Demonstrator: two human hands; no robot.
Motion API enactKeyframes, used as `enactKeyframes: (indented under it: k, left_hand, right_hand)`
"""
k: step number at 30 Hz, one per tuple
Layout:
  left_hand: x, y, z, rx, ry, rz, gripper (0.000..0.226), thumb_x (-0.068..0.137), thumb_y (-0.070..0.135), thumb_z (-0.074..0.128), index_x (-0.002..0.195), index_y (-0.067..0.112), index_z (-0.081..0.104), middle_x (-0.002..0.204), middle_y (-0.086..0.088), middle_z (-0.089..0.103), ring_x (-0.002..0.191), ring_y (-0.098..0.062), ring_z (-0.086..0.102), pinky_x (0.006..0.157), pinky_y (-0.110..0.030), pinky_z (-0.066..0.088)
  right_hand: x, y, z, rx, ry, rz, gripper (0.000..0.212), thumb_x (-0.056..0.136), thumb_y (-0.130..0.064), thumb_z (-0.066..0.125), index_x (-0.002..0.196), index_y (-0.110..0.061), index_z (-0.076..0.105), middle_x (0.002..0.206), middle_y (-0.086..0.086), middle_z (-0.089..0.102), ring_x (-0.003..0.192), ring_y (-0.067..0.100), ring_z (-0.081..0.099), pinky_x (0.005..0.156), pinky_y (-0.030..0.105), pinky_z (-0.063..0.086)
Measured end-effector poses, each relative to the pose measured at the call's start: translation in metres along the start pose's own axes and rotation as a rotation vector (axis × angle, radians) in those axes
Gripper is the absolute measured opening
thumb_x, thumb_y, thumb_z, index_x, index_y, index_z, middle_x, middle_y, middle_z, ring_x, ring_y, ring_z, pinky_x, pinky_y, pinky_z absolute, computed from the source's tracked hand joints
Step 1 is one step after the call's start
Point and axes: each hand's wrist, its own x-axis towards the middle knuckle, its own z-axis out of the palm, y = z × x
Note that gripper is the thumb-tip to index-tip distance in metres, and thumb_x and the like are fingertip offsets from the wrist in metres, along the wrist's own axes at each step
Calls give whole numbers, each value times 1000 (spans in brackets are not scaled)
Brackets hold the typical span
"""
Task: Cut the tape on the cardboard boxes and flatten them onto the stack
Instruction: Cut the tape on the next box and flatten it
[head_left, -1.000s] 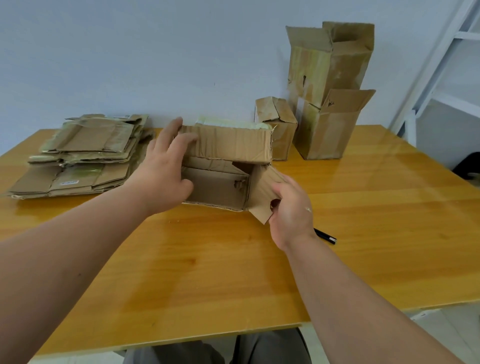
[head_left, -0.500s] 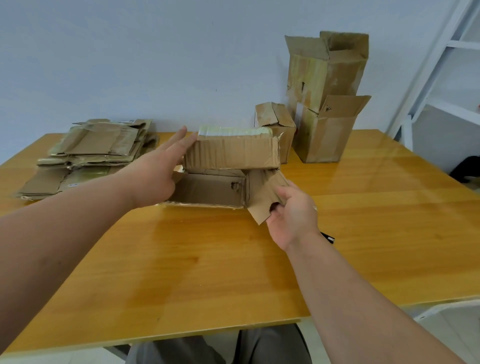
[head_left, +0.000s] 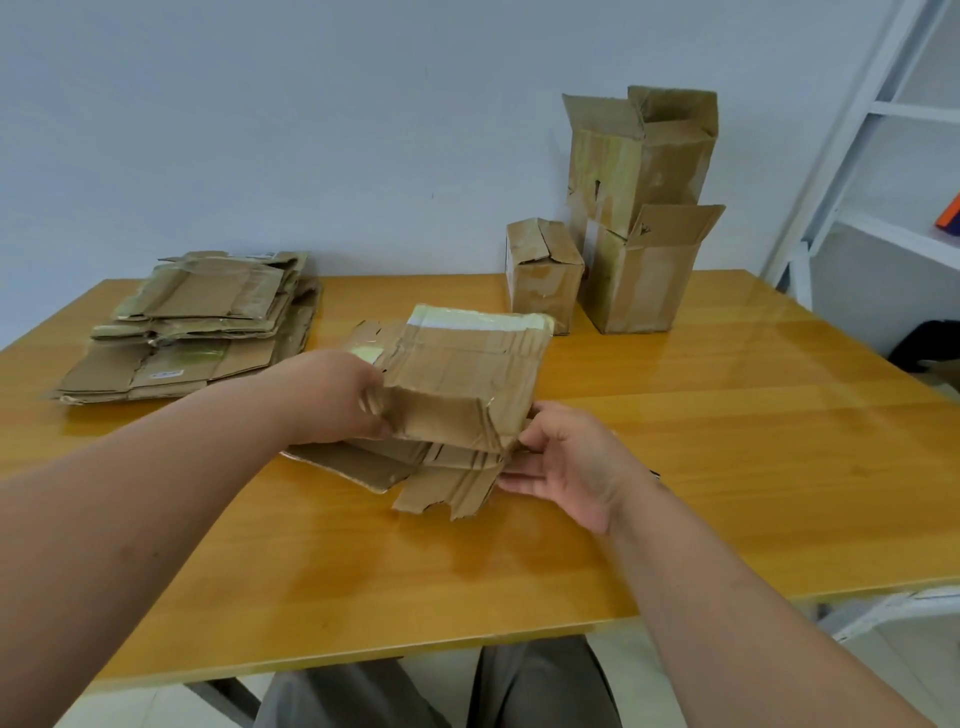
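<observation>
At the far left of the frame we are seeing the stack of flattened boxes (head_left: 192, 325) lying on the wooden table (head_left: 727, 441), in the same place as a second ago; our left hand (head_left: 332, 397), which was resting with straight fingers against the left wall of the open box, is now gripping the left edge of the collapsed box (head_left: 460, 395), thumb and fingers curling round the cardboard; the box, standing open on its side half a second ago, is now being pressed nearly flat at the middle of the frame, its taped end tilting away from us and its torn flaps splaying onto the table below; our right hand (head_left: 569, 465) is now touching the box's right corner, fingers apart and fairly straight, no longer pinching the flap; at the upper right three unflattened boxes (head_left: 639, 228) are standing against the wall, unchanged.
</observation>
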Motion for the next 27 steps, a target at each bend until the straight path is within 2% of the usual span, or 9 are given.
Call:
enactKeyframes:
  k: [3,6,9,13,17,19,21,24,27]
  left_hand:
    - [-8,-1,6,55,-118,16,26,92,41,58,117,38,65,101,10,64,89,-12,58,79,-28,50]
    - [-13,-2,16,72,-221,40,42,96,26,50,125,56,54,118,13,61,99,-11,57,87,-26,49]
    - [-17,-4,18,11,-286,61,55,98,17,44,129,63,43,150,18,38,129,-14,44,108,-30,36]
    - [-27,-6,20,-68,-356,138,63,99,8,41,131,62,41,156,23,19,144,-12,23,119,-34,17]
    - [-28,-5,20,-67,-503,150,70,92,10,50,132,65,35,158,23,4,148,-11,2,120,-45,3]
    - [-25,-7,17,-284,-560,60,56,87,34,57,137,53,42,158,23,10,148,-12,4,118,-46,1]
    - [-19,-8,14,-405,-493,-20,60,80,60,60,136,41,51,153,13,32,142,-19,26,119,-46,14]
    - [-13,1,20,-198,-278,29,45,82,64,57,111,31,63,133,4,48,112,-20,53,102,-43,45]
    - [-17,10,37,-31,-191,31,78,57,81,64,116,33,46,132,10,30,122,-20,39,104,-42,41]
  right_hand:
    - [2,-1,-17,-786,435,-148,33,86,-10,50,111,-18,69,107,1,67,104,25,61,95,42,50]
    - [3,12,-36,-1342,507,-104,47,91,-25,48,137,-34,53,134,-2,49,125,25,43,102,41,37]
    - [5,16,-45,-1482,487,-142,38,97,-26,44,132,-34,57,125,-1,51,117,25,48,96,40,40]
    - [2,2,-56,-1508,603,-11,31,95,-18,43,119,-25,61,101,0,48,92,25,53,82,38,44]
    - [-3,0,-60,-1370,816,-133,42,94,-18,43,134,-24,51,134,5,48,125,28,41,104,44,30]
    - [-4,-1,-45,-1275,753,-401,47,98,-22,41,145,-24,42,148,3,39,138,25,31,113,44,22]
    - [-2,4,-25,-1351,485,-548,53,104,-38,32,154,-22,27,161,2,21,149,22,15,120,43,13]
    - [3,23,-8,-1638,86,-346,92,83,-77,2,157,-22,2,165,2,-8,151,22,-11,122,48,-4]
    - [10,33,-11,-1704,28,-174,104,73,-86,-2,157,-24,-7,163,4,-18,150,23,-18,120,49,-9]
